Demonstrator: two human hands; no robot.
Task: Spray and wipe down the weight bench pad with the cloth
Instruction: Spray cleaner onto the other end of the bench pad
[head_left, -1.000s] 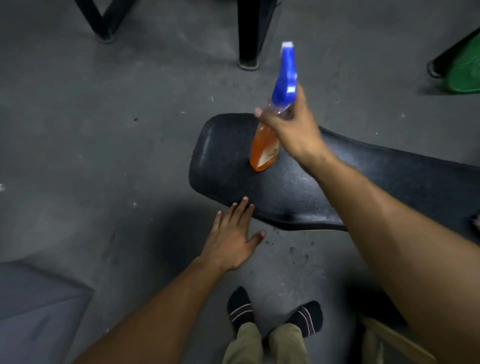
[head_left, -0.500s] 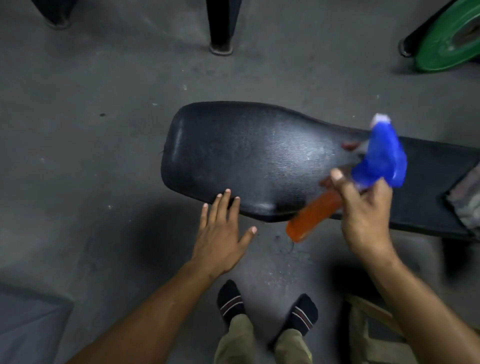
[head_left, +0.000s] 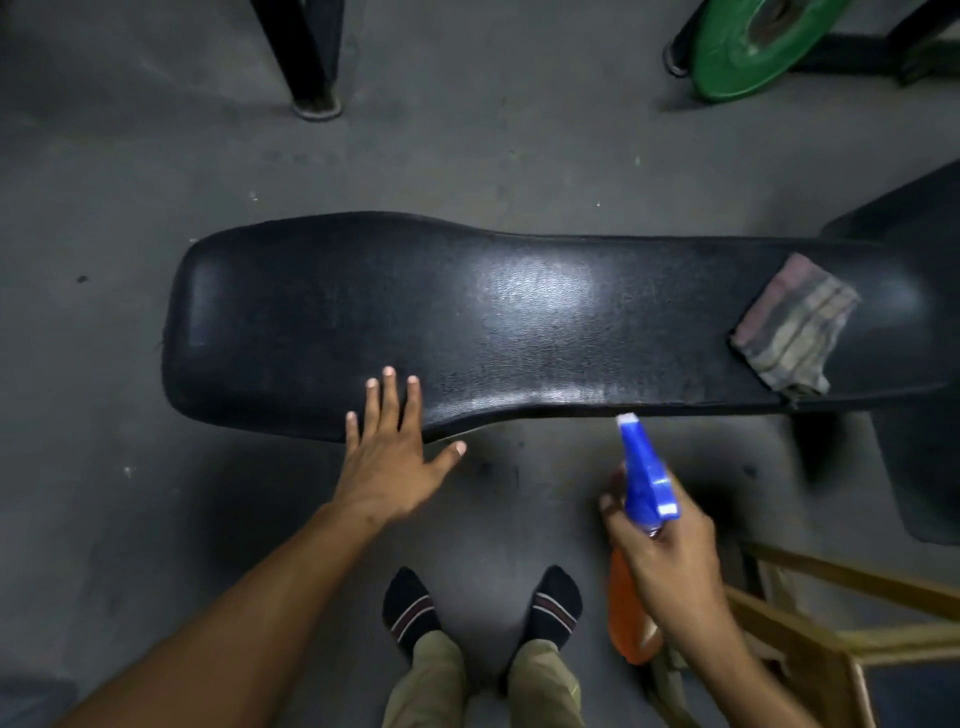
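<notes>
Bench pad (head_left: 467, 312) is shiny black, cloth (head_left: 792, 332) on it is faded pink-and-beige plaid. Spray bottle (head_left: 636, 597) near the pad: orange with a blue-and-white nozzle. Green weight plate (head_left: 748, 57) beyond the pad, grey floor (head_left: 104, 182).

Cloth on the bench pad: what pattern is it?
Faded stripes, pinkish and grey-beige, on the cloth; the head view, the only one, shows it.

One black bench pad (head_left: 519, 317) spans the scene, with one striped cloth (head_left: 789, 332) on its right end and one spray bottle (head_left: 641, 530) near it. Two hands — left (head_left: 387, 467), right (head_left: 670, 556) — and two socked feet (head_left: 410, 608). Far right, one green weight plate (head_left: 748, 47); near right, one wooden frame (head_left: 810, 639).
</notes>
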